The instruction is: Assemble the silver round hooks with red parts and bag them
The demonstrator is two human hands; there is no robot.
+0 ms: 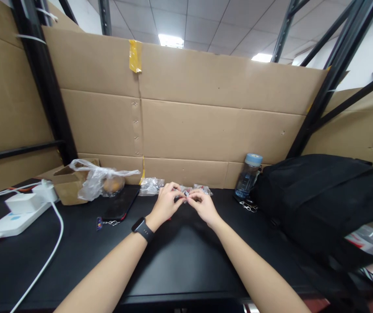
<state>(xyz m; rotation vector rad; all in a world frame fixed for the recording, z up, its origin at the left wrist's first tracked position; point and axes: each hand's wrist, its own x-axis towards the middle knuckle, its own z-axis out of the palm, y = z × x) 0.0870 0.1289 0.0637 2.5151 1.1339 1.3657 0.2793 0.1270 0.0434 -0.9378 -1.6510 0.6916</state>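
Observation:
My left hand, with a dark watch on its wrist, pinches at the middle of the black table. Opposite it, my right hand is closed in a pinch too, and the fingertips of both nearly meet. Between them is a tiny shiny piece, too small to name. Just behind the hands lie clear plastic packets: one packet left of my left hand, another packet behind my right hand. A bit of red shows under my left hand.
On the left are a white power strip, a cardboard box, a plastic bag with something orange, and a dark flat case. A water bottle and black backpack stand right. A cardboard wall closes the back.

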